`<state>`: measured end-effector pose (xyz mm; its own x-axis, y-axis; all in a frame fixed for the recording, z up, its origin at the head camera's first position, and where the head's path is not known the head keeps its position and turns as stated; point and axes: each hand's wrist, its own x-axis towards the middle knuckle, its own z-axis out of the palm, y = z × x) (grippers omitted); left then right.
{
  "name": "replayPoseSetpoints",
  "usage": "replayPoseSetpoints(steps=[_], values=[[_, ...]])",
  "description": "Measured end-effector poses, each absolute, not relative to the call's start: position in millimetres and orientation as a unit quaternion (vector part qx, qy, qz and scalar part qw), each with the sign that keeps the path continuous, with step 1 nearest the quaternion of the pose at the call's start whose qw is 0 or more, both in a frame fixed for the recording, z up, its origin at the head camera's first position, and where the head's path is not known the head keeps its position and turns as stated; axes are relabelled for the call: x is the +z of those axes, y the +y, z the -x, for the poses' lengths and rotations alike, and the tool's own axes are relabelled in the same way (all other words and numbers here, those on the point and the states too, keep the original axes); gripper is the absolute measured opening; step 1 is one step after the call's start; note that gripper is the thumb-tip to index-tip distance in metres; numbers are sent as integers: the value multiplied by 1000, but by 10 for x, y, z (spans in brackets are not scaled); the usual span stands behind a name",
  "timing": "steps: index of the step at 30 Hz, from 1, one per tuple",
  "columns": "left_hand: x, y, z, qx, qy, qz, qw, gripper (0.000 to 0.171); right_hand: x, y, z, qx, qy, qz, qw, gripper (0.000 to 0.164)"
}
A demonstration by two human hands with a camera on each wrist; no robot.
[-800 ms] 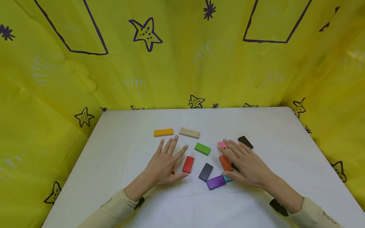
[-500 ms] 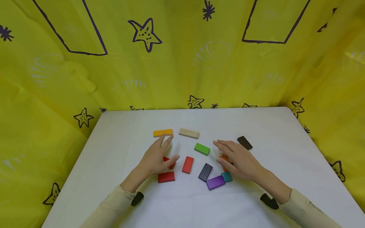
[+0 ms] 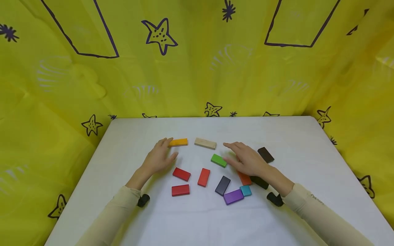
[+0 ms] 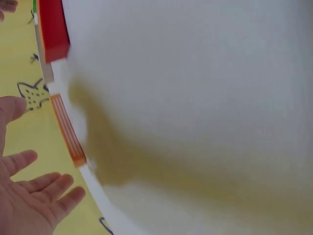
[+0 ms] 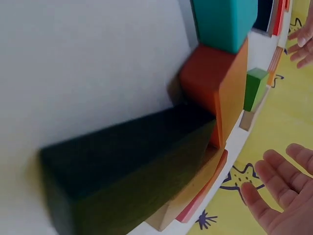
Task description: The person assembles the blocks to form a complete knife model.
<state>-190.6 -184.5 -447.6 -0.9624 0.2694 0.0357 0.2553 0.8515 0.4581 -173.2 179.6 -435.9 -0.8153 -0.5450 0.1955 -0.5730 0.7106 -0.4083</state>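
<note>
In the head view my left hand (image 3: 158,159) is held above the table, its fingertips overlapping the left end of a yellow-orange block (image 3: 179,142). Its fingers are spread and bare in the left wrist view. My right hand (image 3: 248,160) reaches inward over the right group of blocks, thumb at the edge of the green block (image 3: 218,160) in the head view. Below it lie an orange-red block (image 3: 244,178) and a dark block (image 3: 260,182), both partly covered. The right wrist view shows its fingers (image 5: 279,183) extended, holding nothing. A pink block is hidden from the head view.
A beige block (image 3: 205,143) lies at the back and a dark brown one (image 3: 265,155) at the right. Several red blocks (image 3: 180,190) lie left of centre. Navy (image 3: 223,185), purple (image 3: 233,197) and teal (image 3: 245,190) blocks cluster in front. A yellow curtain (image 3: 191,75) surrounds the white table.
My left hand has moved back and to the left, uncovering two red blocks. My right hand has shifted inward and slightly back, uncovering the teal block and more of the dark one.
</note>
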Motion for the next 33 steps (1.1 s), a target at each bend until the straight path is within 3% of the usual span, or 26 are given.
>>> replayPoseSetpoints(steps=[15,33], values=[[-4520,-2014,2144,246,960,-122,62,63,-4341,1512,2049,243,-933,-260,-60,54],[-4491,-2077,2390,239,954,-154,96,52,-4409,1270,2333,229,-943,-231,-75,45]])
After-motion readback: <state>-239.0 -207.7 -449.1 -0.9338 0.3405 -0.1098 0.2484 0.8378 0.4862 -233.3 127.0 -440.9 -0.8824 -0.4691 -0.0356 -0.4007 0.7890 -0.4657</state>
